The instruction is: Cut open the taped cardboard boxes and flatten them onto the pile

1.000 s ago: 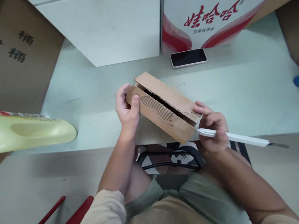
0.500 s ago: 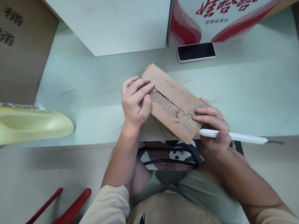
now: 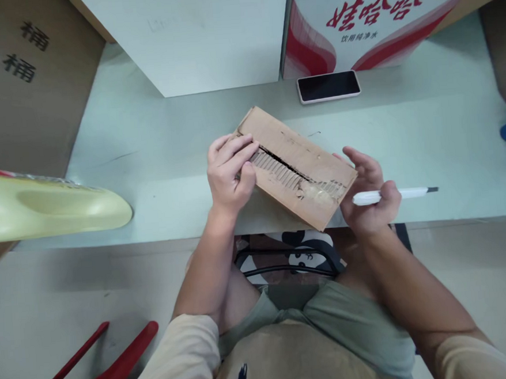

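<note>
A small brown cardboard box (image 3: 297,169) is held tilted over the table's front edge. Its upper side has a dark slit along the seam, a torn strip showing ridged corrugation, and a patch of clear tape near the right end. My left hand (image 3: 233,170) grips the box's left end, fingers on top and thumb on the near side. At the other end, my right hand (image 3: 370,196) pins a white utility knife (image 3: 413,193) under its thumb, the dark blade end pointing right. The fingers of that hand are loosely spread beside the box's right corner; whether they touch it I cannot tell.
Behind the box, a phone (image 3: 329,86) lies before a white-and-red carton (image 3: 373,42) and a plain white box (image 3: 208,48). On the left are a pale yellow bottle (image 3: 76,210) and a large brown carton (image 3: 26,107). A red chair (image 3: 104,361) stands lower left.
My right hand has come off the box's right end and opened its fingers, keeping the knife, which moved up and left. The box's right end has risen slightly and its slit looks wider.
</note>
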Demonstrator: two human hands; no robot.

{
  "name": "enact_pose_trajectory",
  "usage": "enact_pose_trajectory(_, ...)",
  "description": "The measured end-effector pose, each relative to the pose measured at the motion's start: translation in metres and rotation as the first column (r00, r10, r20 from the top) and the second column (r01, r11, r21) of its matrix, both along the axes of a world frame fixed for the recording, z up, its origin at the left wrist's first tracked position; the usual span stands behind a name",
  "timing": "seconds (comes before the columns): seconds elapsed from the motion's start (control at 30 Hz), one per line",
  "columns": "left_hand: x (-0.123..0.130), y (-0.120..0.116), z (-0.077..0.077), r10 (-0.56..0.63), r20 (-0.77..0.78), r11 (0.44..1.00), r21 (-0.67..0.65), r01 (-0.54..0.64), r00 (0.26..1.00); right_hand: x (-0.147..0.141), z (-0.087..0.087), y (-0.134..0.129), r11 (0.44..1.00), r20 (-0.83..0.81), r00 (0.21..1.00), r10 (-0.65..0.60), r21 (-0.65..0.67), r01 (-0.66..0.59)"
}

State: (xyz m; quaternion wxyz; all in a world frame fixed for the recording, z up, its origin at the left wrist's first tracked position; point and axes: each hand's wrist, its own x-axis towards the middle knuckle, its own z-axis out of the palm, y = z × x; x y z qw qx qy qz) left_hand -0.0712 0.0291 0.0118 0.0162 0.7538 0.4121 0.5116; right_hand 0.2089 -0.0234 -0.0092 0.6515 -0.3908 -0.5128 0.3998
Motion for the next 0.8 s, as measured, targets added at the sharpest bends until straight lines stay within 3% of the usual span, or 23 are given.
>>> enact_pose_trajectory(0.23,0.004,0.004,0.002,0.039,0.007,0.999,-0.033,-0.039,0.999,-0.008,0.009,-0.007,0.997,0.214,0.977,-0.008,0.072,-0.008)
enact_pose_trajectory(0.57,0.008,0.003,-0.002,0.076,0.03,0.989,-0.127,-0.071,0.997,-0.012,0.002,-0.013,0.984,0.195,0.972,0.135,0.085,-0.153)
enact_pose_trajectory(0.8,0.003,0.005,-0.003,0.032,0.017,0.989,-0.146,-0.029,0.999,-0.01,-0.003,-0.011,0.986,0.151,0.978,0.145,0.057,-0.155)
